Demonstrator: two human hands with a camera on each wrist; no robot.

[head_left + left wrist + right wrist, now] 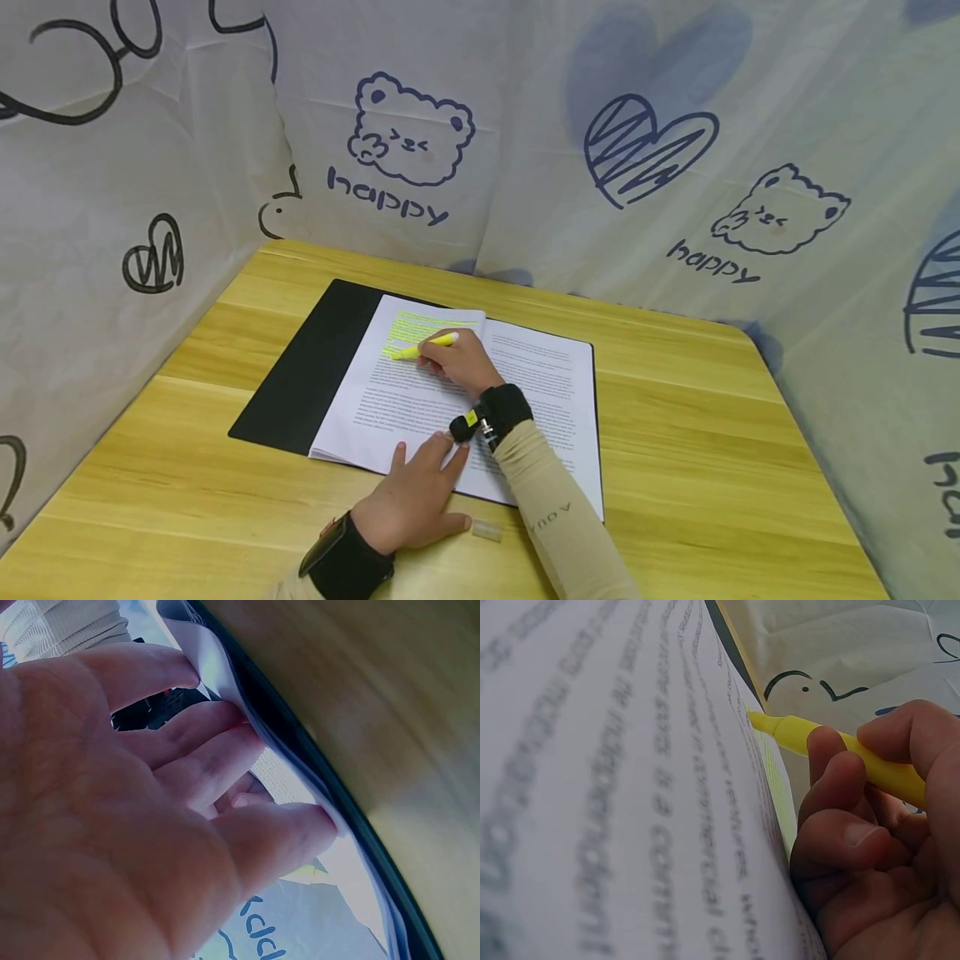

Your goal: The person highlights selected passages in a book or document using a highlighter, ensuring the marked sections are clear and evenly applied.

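Observation:
A yellow highlighter (pixel 423 348) is pinched in my right hand (pixel 461 362), its tip on the left page of an open document (pixel 420 408). Yellow marking (pixel 420 325) covers the upper lines of printed text there. In the right wrist view the highlighter (pixel 870 761) lies between thumb and fingers, tip touching the paper. My left hand (pixel 412 496) is spread at the document's lower edge, fingertips resting on the paper. The left wrist view shows those fingers (pixel 277 836) fairly straight against the page edge. Near the left thumb lies a small translucent piece (pixel 487 530).
The document lies in a black folder (pixel 300 375) whose cover extends to the left. The wooden table (pixel 697 467) stretches around it. White cloth (pixel 525 192) with drawn bears, hearts and lettering hangs behind and at both sides.

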